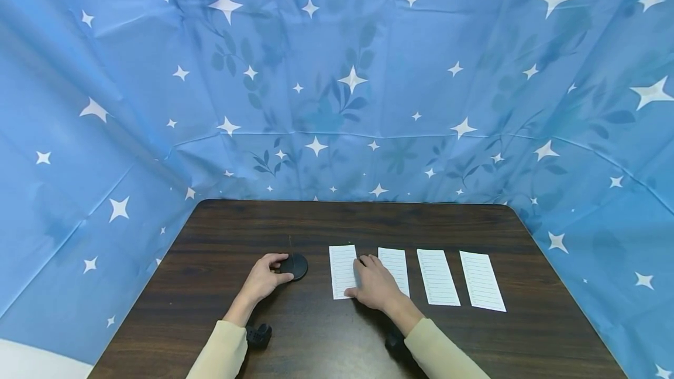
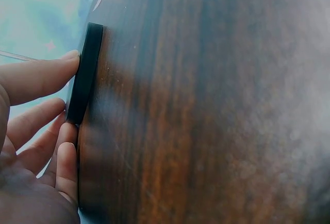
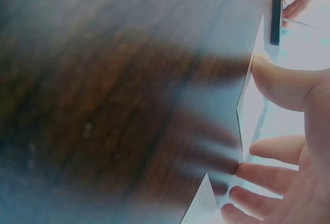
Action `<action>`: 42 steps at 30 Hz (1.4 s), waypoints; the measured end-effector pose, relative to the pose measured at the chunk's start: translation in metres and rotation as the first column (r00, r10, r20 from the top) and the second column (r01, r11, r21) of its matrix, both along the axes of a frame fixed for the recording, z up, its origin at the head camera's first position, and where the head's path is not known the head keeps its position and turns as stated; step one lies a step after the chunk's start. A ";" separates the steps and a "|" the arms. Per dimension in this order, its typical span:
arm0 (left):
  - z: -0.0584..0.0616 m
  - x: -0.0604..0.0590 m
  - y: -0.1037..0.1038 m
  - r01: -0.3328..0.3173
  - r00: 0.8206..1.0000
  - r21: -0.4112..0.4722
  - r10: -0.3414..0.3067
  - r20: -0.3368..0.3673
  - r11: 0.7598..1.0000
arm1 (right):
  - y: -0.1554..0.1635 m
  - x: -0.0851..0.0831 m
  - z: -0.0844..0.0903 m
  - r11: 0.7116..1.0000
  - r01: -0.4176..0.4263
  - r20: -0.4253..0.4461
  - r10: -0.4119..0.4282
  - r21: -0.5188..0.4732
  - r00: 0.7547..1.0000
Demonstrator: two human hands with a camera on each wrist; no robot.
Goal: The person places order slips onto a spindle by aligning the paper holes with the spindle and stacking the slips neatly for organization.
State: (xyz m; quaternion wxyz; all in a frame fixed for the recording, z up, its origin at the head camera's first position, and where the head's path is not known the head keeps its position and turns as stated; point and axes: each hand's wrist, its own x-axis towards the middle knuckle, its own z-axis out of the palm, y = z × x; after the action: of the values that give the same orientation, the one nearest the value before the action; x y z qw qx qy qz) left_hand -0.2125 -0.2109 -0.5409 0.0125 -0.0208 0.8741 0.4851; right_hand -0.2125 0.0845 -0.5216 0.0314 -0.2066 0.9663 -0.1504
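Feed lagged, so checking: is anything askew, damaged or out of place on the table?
Nothing stands out. Four lined paper slips lie flat in a row, roughly evenly spaced. The right hand rests on the leftmost slip; the left hand holds a black disc.

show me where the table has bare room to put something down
Bare wood lies along the far edge of the dark wooden table, behind the four white lined paper strips, and at the near left, beside the left hand gripping the black round disc. The middle right is crowded: strips side by side, right hand resting on the leftmost two.
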 end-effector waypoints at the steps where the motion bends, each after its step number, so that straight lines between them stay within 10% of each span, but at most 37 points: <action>1: 0.000 0.000 0.000 0.000 1.000 0.000 0.000 0.000 1.000 | 0.000 0.000 0.000 1.000 0.000 0.005 0.000 0.003 1.000; 28: -0.001 0.002 -0.001 0.004 1.000 -0.005 -0.004 0.008 1.000 | -0.009 0.004 -0.003 0.999 0.009 -0.183 -0.017 -0.044 0.983; 42: -0.002 0.002 -0.001 0.007 1.000 0.005 -0.007 -0.001 1.000 | -0.007 -0.005 0.001 0.919 0.061 0.085 -0.030 -0.390 0.996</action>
State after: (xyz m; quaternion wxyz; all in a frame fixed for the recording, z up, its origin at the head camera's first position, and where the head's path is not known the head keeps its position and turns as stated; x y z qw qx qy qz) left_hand -0.2106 -0.2121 -0.5433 0.0140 -0.0173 0.8729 0.4874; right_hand -0.2178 0.0774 -0.5208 0.0232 -0.1801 0.9192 -0.3494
